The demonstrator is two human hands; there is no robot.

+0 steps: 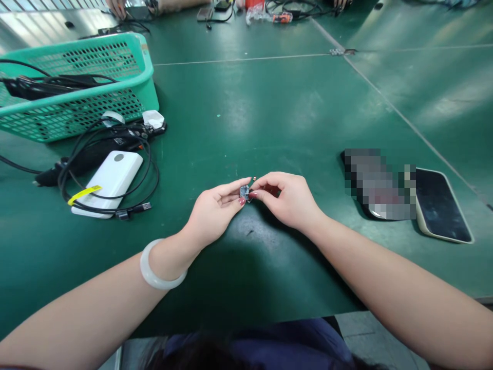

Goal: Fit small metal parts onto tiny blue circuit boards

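Between my two hands, just above the green table, is a small circuit board with grey and dark parts on its face. My left hand, with a white bangle at the wrist, pinches the board's left side between thumb and fingers. From the right, my right hand has its thumb and forefinger closed at the board's right edge. A tiny copper-coloured tip shows just above the right fingertips. Whatever else those fingers grip is too small to tell.
At the left stands a green plastic basket with black cables inside. Before it lie a white power bank and a coiled black cable. Two phones lie at right, one pixelated, one pale-cased. Another person's hands show across the table.
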